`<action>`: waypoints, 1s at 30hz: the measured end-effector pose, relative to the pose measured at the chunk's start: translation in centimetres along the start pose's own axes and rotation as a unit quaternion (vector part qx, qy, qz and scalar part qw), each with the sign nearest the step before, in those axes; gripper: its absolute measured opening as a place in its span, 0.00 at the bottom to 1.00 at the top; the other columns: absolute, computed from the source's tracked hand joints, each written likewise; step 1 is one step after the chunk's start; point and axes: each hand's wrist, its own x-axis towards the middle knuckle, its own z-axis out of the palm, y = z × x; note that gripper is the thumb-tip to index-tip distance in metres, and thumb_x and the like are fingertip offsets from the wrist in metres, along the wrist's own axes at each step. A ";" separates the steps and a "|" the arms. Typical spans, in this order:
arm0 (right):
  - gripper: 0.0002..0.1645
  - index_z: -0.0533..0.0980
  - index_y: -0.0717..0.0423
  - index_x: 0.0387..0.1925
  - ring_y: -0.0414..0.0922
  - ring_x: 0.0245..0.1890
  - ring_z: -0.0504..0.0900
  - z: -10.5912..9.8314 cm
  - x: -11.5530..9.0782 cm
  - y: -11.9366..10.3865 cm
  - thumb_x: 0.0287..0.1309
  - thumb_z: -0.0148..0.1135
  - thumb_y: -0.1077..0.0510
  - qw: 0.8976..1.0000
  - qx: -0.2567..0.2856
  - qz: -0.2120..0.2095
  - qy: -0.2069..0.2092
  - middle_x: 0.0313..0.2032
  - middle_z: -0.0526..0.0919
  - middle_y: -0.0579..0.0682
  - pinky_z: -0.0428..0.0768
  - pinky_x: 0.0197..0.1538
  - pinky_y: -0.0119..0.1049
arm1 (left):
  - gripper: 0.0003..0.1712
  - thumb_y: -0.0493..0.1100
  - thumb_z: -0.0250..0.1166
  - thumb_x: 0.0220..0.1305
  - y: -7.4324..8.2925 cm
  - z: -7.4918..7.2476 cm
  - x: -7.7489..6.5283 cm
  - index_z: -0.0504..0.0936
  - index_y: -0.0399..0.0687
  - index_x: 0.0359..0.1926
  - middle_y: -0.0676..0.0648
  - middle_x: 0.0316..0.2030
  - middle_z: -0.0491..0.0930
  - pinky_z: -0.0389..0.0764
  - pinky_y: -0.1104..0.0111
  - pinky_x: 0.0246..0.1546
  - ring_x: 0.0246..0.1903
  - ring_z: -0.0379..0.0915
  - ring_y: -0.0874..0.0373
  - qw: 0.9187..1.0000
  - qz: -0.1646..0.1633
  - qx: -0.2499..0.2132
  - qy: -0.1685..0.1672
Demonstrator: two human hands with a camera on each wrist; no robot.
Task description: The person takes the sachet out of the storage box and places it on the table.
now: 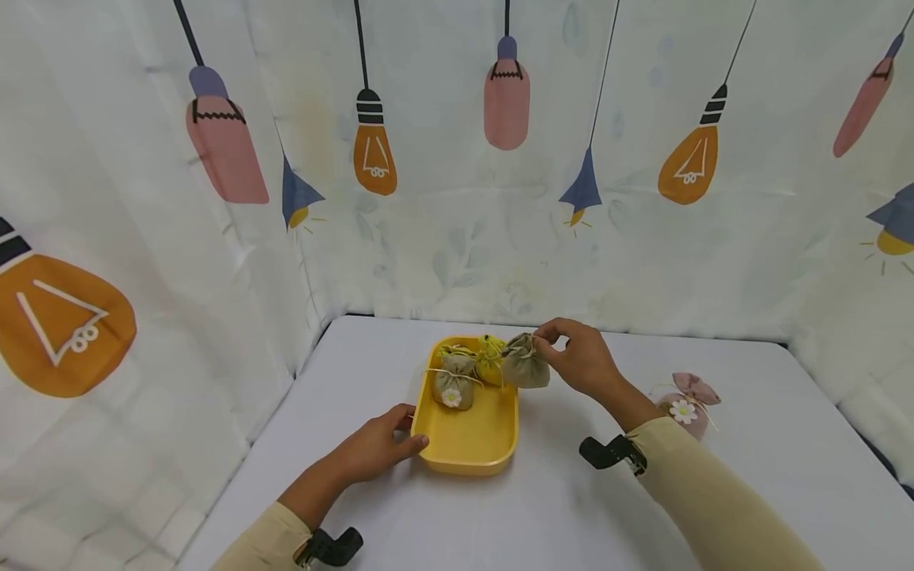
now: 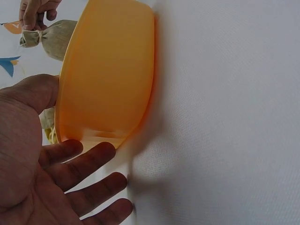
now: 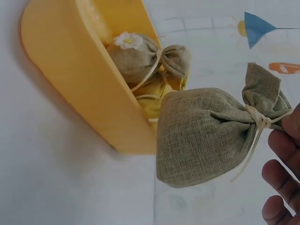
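Note:
My right hand (image 1: 581, 358) pinches the gathered neck of a grey-green cloth drawstring pouch (image 3: 201, 136). That pouch hangs beside the right rim of a yellow plastic tray (image 1: 464, 440), over its far end. On the tray's left side, my left hand (image 2: 51, 154) holds the rim, thumb over the edge and the other fingers spread loosely along the outside. Inside the tray, another grey-green pouch with a white flower (image 1: 453, 385) lies at the far left. A yellow pouch (image 1: 489, 363) sits beside it, and more yellow cloth shows behind, partly hidden.
A pink pouch with a white flower (image 1: 685, 408) lies on the white table (image 1: 571, 507) at right, partly behind my right forearm. A curtain printed with lamps (image 1: 443, 238) hangs along the table's back and sides.

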 end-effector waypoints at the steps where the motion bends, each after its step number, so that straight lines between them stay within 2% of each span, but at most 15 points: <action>1: 0.05 0.84 0.48 0.42 0.47 0.41 0.81 -0.2 -0.1 0.1 0.68 0.68 0.53 1.000 0.000 0.001 0.001 0.36 0.84 0.43 0.79 0.48 0.48 | 0.37 0.62 0.68 0.67 0.0 0.0 0.0 0.71 0.51 0.69 0.51 0.55 0.81 0.77 0.46 0.55 0.59 0.75 0.49 1.000 0.000 0.001 0.000; 30: 0.08 0.84 0.50 0.44 0.48 0.42 0.81 -4.5 -1.8 4.5 0.71 0.64 0.53 0.999 -0.015 0.039 0.015 0.38 0.86 0.45 0.76 0.50 0.49 | 0.36 0.63 0.68 0.67 0.3 -0.1 -0.2 0.71 0.54 0.69 0.52 0.56 0.81 0.75 0.44 0.58 0.61 0.74 0.47 1.000 -0.010 0.002 0.005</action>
